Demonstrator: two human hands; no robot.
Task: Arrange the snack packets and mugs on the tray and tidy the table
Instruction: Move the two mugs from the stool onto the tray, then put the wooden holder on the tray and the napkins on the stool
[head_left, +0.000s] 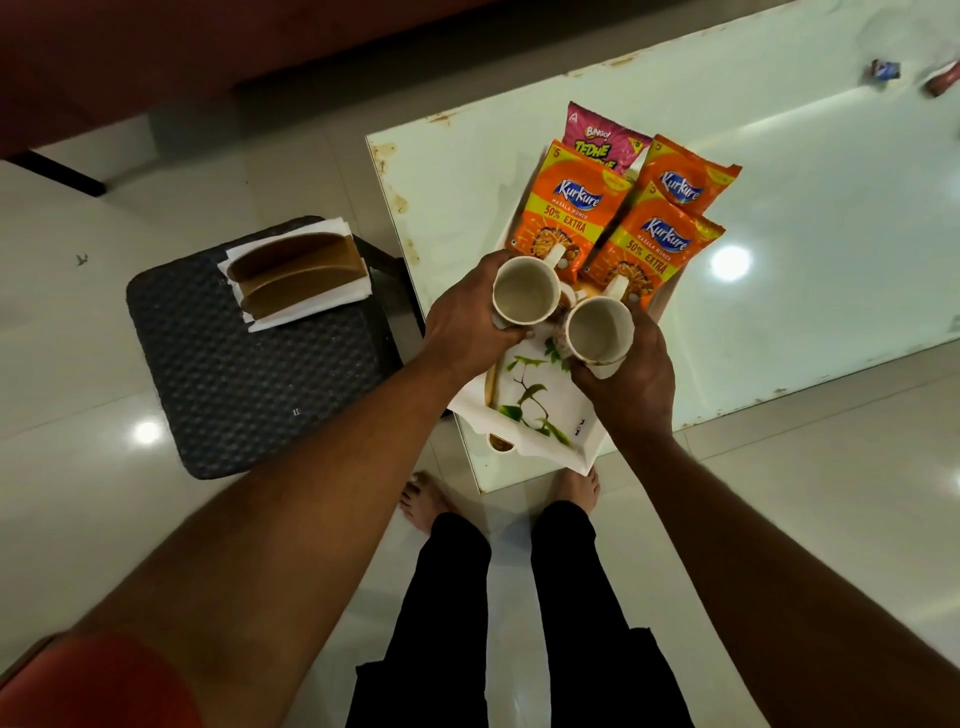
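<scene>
At the far left we see a dark stool (249, 374) carrying a brown holder (298, 273) set on white napkins (311, 312). Next comes the left hand (467, 325), its fingers curled round the wall of the left mug (524, 293), which is upright and empty. Just beside it is the right mug (597, 330), also upright and empty, with the right hand (631, 376) wrapped round its side. Both mugs are over the middle of the leaf-patterned tray (540, 415); we cannot tell whether they rest on it. The tray lies at the near-left corner of the glass table (805, 218). On its far half lie the left Kurkure packet (563, 208), the pink Bingo packet (597, 137) behind it, the near Kurkure packet (654, 247) and the far Kurkure packet (683, 179), all overlapping. Far right on the table we see a small crumpled wrapper (884, 70).
</scene>
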